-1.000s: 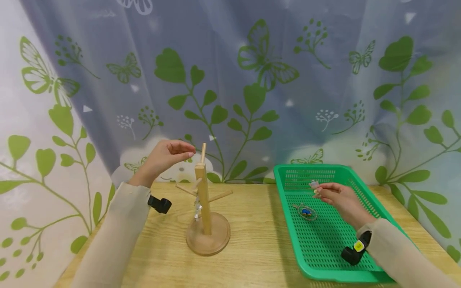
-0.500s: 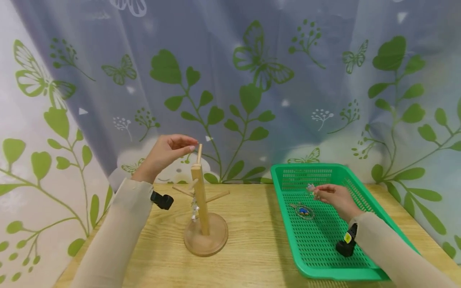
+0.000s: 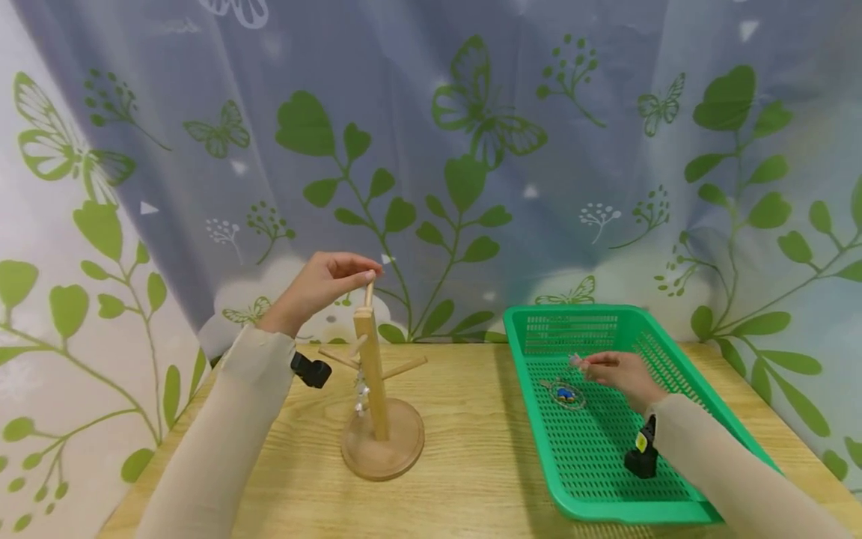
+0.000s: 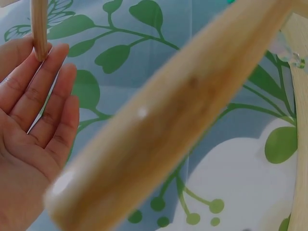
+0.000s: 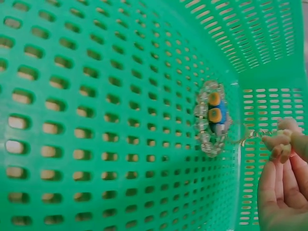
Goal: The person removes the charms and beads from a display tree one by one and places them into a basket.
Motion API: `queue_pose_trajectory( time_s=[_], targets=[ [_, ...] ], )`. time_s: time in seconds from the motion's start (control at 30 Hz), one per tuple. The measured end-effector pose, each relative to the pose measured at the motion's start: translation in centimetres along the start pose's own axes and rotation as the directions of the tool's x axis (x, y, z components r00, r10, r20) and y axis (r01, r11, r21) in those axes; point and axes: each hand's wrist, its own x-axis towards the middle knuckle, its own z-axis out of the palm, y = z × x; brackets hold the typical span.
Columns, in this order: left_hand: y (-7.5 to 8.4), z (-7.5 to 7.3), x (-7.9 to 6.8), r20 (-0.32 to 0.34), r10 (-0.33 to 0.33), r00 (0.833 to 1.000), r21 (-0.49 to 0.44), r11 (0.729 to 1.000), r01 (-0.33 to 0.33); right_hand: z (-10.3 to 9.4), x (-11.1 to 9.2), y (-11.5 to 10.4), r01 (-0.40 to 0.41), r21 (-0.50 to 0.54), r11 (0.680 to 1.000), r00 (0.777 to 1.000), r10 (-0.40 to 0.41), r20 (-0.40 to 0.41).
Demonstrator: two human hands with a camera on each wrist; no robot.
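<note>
My left hand [image 3: 330, 284] is at the top of a wooden peg stand [image 3: 373, 374], its thumb and fingertips pinching the end of the upper peg [image 4: 39, 29]. A string of clear beads [image 3: 361, 393] hangs from a lower peg. Over the green basket [image 3: 555, 471], my right hand [image 3: 622, 374] pinches a small pale-pink figure charm [image 5: 281, 139] between thumb and fingers. Some thin, shiny links lead from the charm toward the basket floor. A clear beaded bracelet [image 5: 204, 120] with a blue and orange charm [image 5: 216, 115] lies in the basket beside that hand.
The basket stands on the right of a wood-grain table [image 3: 465, 449], with the peg stand to its left. A leaf-and-butterfly patterned curtain [image 3: 417, 150] hangs behind. Other pegs [image 3: 405, 367] stick out sideways from the post.
The left hand has moved right onto the upper peg's tip and now pinches it. The right hand, still holding the charm, has sunk slightly toward the bracelet. The view has shifted a little.
</note>
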Motion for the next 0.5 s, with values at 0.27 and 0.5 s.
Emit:
queue_pose_trajectory(
  time_s=[0.27, 0.5],
  targets=[
    [-0.06, 0.14, 0.03, 0.017, 0.0, 1.0, -0.039, 0.999, 0.001, 0.3, 0.28, 0.57, -0.003, 0.027, 1.0, 1.0, 0.002, 0.024],
    [-0.55, -0.11, 0.02, 0.037, 0.015, 0.999, -0.051, 0.999, -0.013, 0.01, 0.22, 0.53, -0.008, 0.028, 1.0, 0.999, 0.007, 0.034]
  ],
)
